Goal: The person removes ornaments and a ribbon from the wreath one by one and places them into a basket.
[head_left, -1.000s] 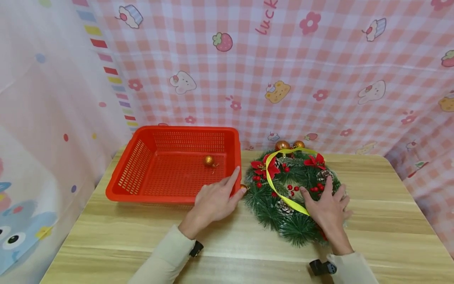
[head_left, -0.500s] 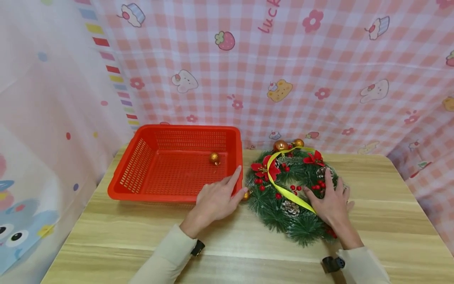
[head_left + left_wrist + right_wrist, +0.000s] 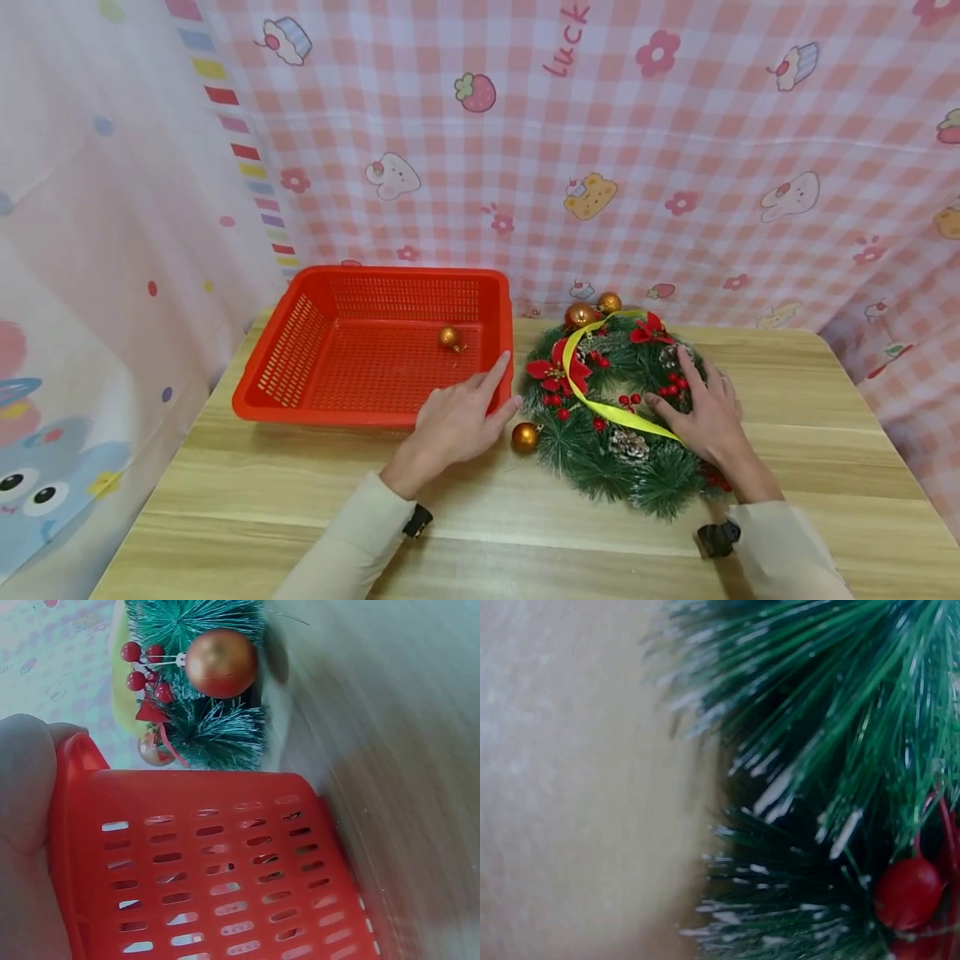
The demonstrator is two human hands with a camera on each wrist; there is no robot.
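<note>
A green pine wreath (image 3: 663, 483) lies on the table, dressed with red poinsettias (image 3: 558, 369), berries, pinecones (image 3: 628, 445) and gold balls. My right hand (image 3: 708, 417) rests on its right side with fingers spread. A yellow ribbon (image 3: 600, 408) loops across the wreath, running to near that hand's thumb. My left hand (image 3: 457, 421) lies over the front right corner of a red plastic basket (image 3: 375, 414), index finger and thumb straight at the rim. Its other fingers are hidden in the head view. A gold ball (image 3: 524, 437) sits between the wreath and the left hand.
Inside the basket lies one loose gold glitter ball (image 3: 449, 337). Two more gold balls (image 3: 581, 314) sit at the wreath's back edge, close to a pink checked cloth (image 3: 435, 208) hanging behind the wooden table (image 3: 525, 542). A pale printed cloth (image 3: 112, 292) hangs on the left.
The wreath has turned counterclockwise under my right hand, which has shifted slightly right. Its left gold ball has swung forward into fuller view. My left hand has stayed at the basket's corner.
</note>
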